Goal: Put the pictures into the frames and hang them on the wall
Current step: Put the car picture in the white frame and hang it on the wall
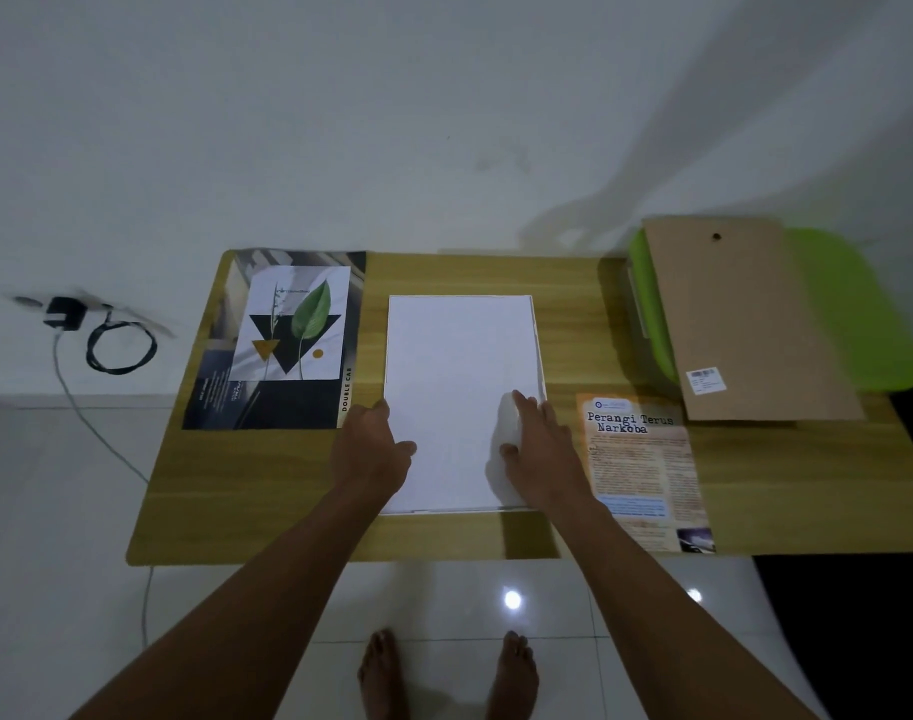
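A white picture frame (459,356) lies flat in the middle of the wooden table (267,491), its white face up. My left hand (376,449) rests on its lower left edge, thumb on the white face. On the lower right part, my right hand (540,449) holds a crumpled white cloth (506,423) against the frame. A leaf picture (293,324) lies on a dark poster (267,402) at the table's left. An orange printed sheet (646,475) lies to the right of the frame. A brown backing board (740,324) rests at the back right.
The backing board leans on a green plastic lid (870,324) at the table's right end. A black charger with a coiled cable (116,345) lies on the floor against the wall at left. White wall behind the table. My bare feet stand on glossy tiles below the front edge.
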`<state>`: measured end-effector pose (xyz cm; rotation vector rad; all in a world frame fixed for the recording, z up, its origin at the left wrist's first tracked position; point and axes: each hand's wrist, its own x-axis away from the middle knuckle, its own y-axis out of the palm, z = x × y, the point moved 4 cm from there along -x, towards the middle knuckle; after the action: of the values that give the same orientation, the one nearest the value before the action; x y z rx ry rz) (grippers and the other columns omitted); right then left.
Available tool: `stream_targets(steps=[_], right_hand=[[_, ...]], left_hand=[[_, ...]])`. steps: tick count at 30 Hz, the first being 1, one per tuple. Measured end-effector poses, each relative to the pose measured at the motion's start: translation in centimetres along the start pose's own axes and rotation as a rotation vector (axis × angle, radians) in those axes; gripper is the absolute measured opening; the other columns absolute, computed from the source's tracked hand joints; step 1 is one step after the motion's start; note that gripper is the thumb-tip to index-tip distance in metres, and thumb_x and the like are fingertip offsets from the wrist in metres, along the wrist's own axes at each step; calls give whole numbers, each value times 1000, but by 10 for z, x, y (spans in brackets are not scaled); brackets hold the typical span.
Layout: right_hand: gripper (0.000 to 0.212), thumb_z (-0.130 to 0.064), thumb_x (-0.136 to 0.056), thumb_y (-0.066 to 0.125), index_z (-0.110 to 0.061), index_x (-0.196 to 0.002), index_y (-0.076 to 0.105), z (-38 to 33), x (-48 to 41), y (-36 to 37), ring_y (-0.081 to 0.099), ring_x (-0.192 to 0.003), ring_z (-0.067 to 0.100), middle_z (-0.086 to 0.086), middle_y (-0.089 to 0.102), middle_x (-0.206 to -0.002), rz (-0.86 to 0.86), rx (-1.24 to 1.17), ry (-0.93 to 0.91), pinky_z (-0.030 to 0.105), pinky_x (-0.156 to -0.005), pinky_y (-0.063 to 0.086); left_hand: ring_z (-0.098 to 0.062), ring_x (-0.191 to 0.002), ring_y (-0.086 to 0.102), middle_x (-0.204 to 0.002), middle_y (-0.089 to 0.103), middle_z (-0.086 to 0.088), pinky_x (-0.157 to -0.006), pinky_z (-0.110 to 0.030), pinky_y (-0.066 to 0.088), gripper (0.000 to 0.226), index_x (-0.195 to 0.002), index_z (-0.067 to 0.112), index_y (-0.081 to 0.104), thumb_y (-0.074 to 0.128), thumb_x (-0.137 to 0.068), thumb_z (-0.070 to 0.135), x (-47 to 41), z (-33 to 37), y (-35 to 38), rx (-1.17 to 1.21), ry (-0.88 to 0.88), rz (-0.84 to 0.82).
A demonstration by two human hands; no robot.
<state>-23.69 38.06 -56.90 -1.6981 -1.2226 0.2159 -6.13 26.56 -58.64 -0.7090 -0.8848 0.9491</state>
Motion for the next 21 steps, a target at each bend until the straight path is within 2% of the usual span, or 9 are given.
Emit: stream_targets(steps=[3, 6, 8, 11, 13, 14, 16, 19, 21], right_hand=[[63, -13, -99, 51, -23, -155, 22, -1, -3, -2, 22, -147, 30, 4, 29, -159, 14, -62, 8, 46, -120, 20], [61, -14, -96, 58, -23, -151, 34, -1, -8, -5, 44, -136, 26, 2, 49, -147, 115, -180, -1, 40, -115, 33], [60, -16, -92, 64, -23, -147, 41, 1, -12, -8, 49, -132, 21, 0, 51, -144, 178, -282, 36, 36, -111, 39], [64, -17, -87, 72, -24, -144, 44, 4, -19, -11, 50, -130, 20, 1, 52, -143, 213, -440, 115, 37, -107, 44], [64, -18, -86, 73, -23, -143, 45, 7, -24, -16, 57, -120, 21, 5, 58, -135, 216, -545, 192, 30, -94, 49], [62, -18, -87, 72, -21, -143, 45, 8, -26, -18, 61, -110, 20, 6, 63, -129, 208, -583, 211, 24, -82, 50], [56, -15, -90, 68, -19, -142, 46, 6, -30, -22, 62, -95, 16, 6, 67, -118, 191, -601, 213, 15, -65, 43], [50, -10, -94, 60, -26, -139, 46, 5, -32, -24, 62, -100, 22, 7, 64, -117, 181, -592, 189, 23, -71, 42], [51, -6, -92, 58, -32, -135, 47, 6, -31, -25, 63, -92, 19, 8, 65, -110, 161, -650, 172, 24, -67, 44]], left_hand=[[-28, -125, 49, -133, 51, -13, -99, -35, 42, 66, -142, 7, 41, 68, -88, 34, -1, 1, 0, -28, -1, 23], [-29, -125, 49, -133, 51, -13, -100, -36, 42, 65, -143, 7, 41, 67, -89, 34, -3, 0, 3, -24, -3, 29], [-30, -122, 51, -131, 54, -13, -99, -38, 44, 64, -141, 8, 44, 68, -88, 33, -6, -2, 4, -26, 6, 29], [-29, -119, 53, -128, 56, -12, -98, -39, 46, 63, -139, 10, 46, 71, -86, 33, -8, -6, 4, -17, -1, 29], [-29, -116, 55, -126, 57, -11, -97, -39, 48, 63, -138, 11, 48, 72, -85, 34, -9, -7, 3, -8, -6, 28], [-29, -116, 55, -125, 58, -11, -96, -39, 49, 62, -137, 11, 49, 72, -84, 34, -10, -8, 3, -5, -6, 27], [-29, -114, 56, -123, 59, -10, -95, -41, 50, 61, -136, 12, 50, 72, -84, 35, -10, -8, 3, -4, -2, 28], [-28, -112, 57, -119, 61, -10, -93, -42, 51, 54, -133, 12, 52, 69, -85, 32, -11, -8, 2, 13, 9, 48], [-27, -108, 59, -114, 62, -9, -91, -41, 52, 45, -128, 12, 56, 65, -88, 31, -12, -7, 0, 40, 15, 66]])
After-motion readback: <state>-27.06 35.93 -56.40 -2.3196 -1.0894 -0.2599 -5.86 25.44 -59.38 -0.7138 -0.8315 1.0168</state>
